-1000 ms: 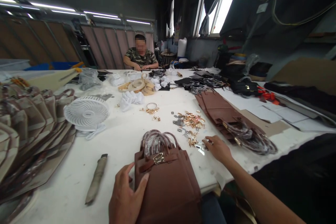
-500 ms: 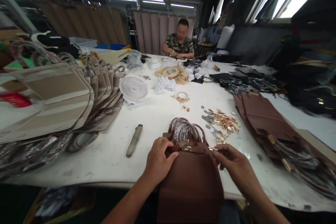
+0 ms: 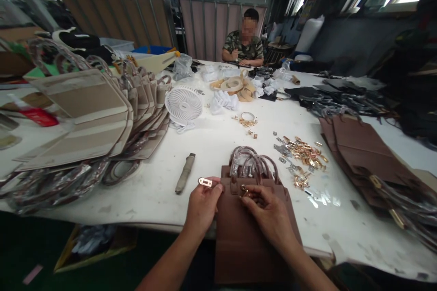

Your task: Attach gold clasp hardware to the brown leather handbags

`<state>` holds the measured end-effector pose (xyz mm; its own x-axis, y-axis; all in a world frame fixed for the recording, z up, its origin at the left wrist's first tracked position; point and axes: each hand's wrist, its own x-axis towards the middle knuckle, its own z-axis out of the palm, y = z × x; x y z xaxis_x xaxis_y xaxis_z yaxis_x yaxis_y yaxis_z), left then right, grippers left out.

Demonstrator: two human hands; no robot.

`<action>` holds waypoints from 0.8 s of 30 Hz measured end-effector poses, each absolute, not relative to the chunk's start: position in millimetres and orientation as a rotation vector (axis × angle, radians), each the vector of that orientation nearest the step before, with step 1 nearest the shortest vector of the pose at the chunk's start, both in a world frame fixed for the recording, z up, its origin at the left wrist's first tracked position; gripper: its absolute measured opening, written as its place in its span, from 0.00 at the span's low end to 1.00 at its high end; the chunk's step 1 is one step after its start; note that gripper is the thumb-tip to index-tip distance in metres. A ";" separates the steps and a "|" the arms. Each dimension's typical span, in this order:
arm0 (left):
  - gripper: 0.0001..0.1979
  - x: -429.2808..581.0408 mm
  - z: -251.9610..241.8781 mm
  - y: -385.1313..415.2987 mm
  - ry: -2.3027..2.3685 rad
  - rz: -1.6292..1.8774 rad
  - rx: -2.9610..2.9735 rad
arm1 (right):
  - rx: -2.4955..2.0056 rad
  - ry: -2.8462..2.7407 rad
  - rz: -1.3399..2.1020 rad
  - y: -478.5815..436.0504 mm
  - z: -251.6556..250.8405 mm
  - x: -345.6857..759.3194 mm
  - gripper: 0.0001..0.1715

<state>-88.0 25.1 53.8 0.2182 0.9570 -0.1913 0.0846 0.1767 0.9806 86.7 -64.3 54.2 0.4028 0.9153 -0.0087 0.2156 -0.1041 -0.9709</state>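
A brown leather handbag (image 3: 246, 232) lies flat at the near table edge, its plastic-wrapped handles (image 3: 252, 163) pointing away from me. My left hand (image 3: 203, 204) pinches the bag's strap end, where a gold metal plate (image 3: 205, 182) sticks out to the left. My right hand (image 3: 269, 213) rests on the bag front with its fingers closed around a small gold clasp (image 3: 244, 190). A heap of loose gold and silver hardware (image 3: 302, 157) lies just right of the handles.
Beige bags (image 3: 85, 118) are stacked at the left, brown bags (image 3: 368, 154) at the right. A white fan (image 3: 183, 106), a grey hand tool (image 3: 185, 173), tape rolls (image 3: 234, 86) and white cloths sit on the white table (image 3: 153, 191). A person (image 3: 244, 45) sits at the far end.
The view swung left and down. My right hand left the loose hardware and came onto the bag's clasp. My left hand moved up from the bag's side and pulled the plated strap end out leftward.
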 end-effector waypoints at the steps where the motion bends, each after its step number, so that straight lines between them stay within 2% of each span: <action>1: 0.24 -88.7 56.0 25.0 1.159 0.861 1.108 | -1.608 -1.050 0.791 -64.1 56.0 85.5 0.19; 4: 0.30 -91.9 60.9 23.8 1.072 0.809 0.947 | -1.626 -1.126 0.717 -61.7 60.3 80.4 0.16; 9: 0.22 -99.5 64.0 20.9 0.898 0.654 0.959 | -1.580 -1.260 0.627 -57.0 60.5 68.4 0.14; 24: 0.16 -99.3 82.4 2.4 0.951 0.806 1.218 | -1.643 -1.311 0.442 -68.8 91.3 47.4 0.10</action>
